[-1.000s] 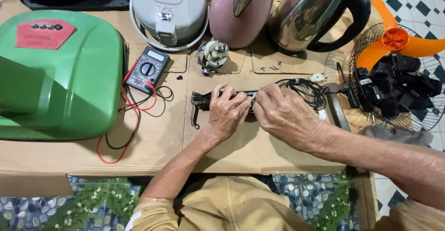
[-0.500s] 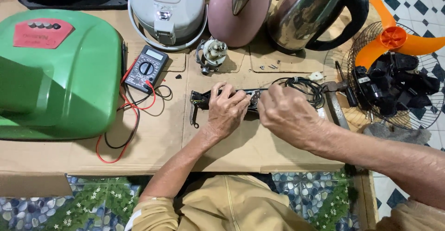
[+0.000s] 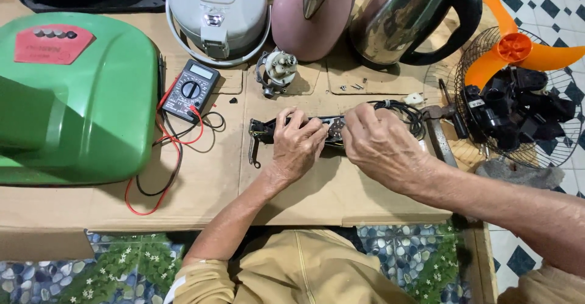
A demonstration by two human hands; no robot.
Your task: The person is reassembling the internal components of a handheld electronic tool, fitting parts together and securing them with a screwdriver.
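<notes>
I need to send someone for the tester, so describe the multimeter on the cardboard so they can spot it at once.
Start at the big green plastic housing on the left. Just off its right edge, below the grey rice cooker, lies the small black multimeter. Its round dial, pale screen and red and black leads looping over the cardboard set it apart.

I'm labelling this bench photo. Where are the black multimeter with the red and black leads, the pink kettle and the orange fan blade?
black multimeter point(image 3: 190, 90), head view, on its round dial.
pink kettle point(image 3: 312, 12), head view, on its body below the spout.
orange fan blade point(image 3: 513, 48), head view, on its centre hub.
</notes>
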